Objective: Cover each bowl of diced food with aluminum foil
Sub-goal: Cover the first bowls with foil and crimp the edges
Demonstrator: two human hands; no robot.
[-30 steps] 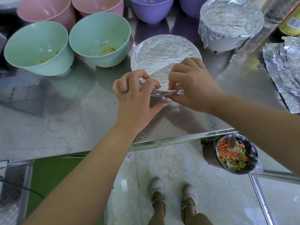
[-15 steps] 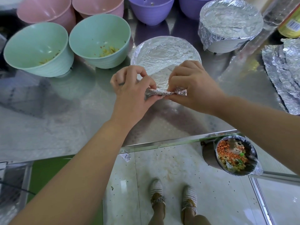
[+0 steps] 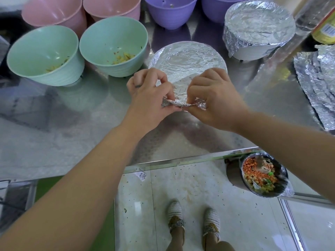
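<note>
A foil-covered bowl [image 3: 186,58] sits at the middle of the steel table [image 3: 54,134]. At its near edge, my left hand [image 3: 148,98] and my right hand [image 3: 215,98] each pinch one end of a twisted strip of aluminum foil [image 3: 183,103] that hangs off the cover. A second foil-covered white bowl [image 3: 257,29] stands at the back right. Two green bowls [image 3: 43,55] [image 3: 114,44] with bits of diced food stand uncovered at the left.
Pink bowls [image 3: 54,13] and purple bowls [image 3: 170,9] line the back. A loose foil sheet [image 3: 319,78] lies at the right edge, beside a foil roll [image 3: 313,13] and a yellow jar [image 3: 326,28]. Below the table edge, a bin [image 3: 262,176] holds diced scraps.
The twisted foil strip has grown a little longer between my hands, and both hands have shifted slightly toward me along the bowl's near edge.
</note>
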